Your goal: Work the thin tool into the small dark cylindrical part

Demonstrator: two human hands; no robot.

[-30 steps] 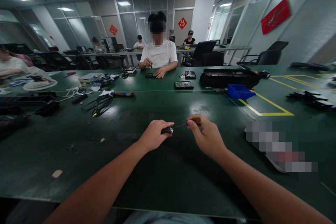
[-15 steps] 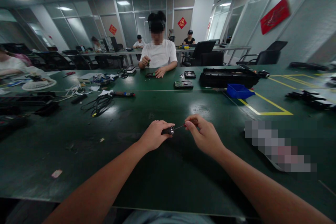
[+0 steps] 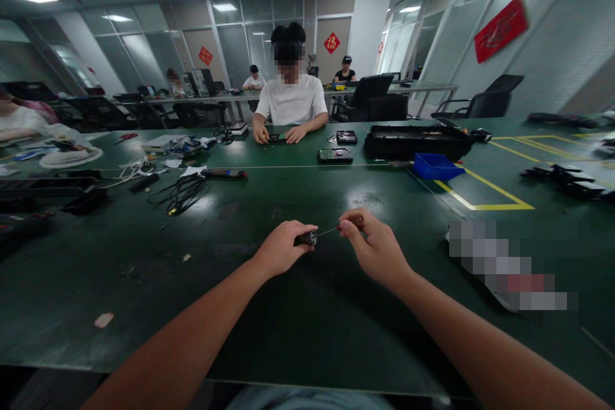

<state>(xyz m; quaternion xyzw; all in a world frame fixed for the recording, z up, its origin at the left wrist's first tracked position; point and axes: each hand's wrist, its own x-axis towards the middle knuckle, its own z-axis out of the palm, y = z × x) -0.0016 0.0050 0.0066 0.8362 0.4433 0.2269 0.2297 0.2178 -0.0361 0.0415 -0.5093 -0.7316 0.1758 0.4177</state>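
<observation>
In my left hand [image 3: 279,247] is a short dark cylinder [image 3: 306,239], its round, metallic-looking end facing right. The fingers and thumb are closed around it; what kind of object it is, I cannot make out. My right hand [image 3: 377,245] grips a screwdriver [image 3: 327,232] by its reddish-brown handle, mostly covered by the fingers. Its thin shaft points left, with the tip at the cylinder's open-looking end; whether it touches inside is hidden. Both hands are held just above the green tabletop [image 3: 298,327].
Across the table a person in a white shirt handles a circuit board [image 3: 277,138]. A drive [image 3: 335,155], a blue tray [image 3: 436,166] and a long black casing [image 3: 418,141] lie to the right. Black cables [image 3: 185,193] lie left. A partly blurred flat item sits right.
My hands and the screwdriver stay almost in place; the cylinder's end has turned slightly and looks less shiny. The person opposite has lowered a hand to the circuit board.
</observation>
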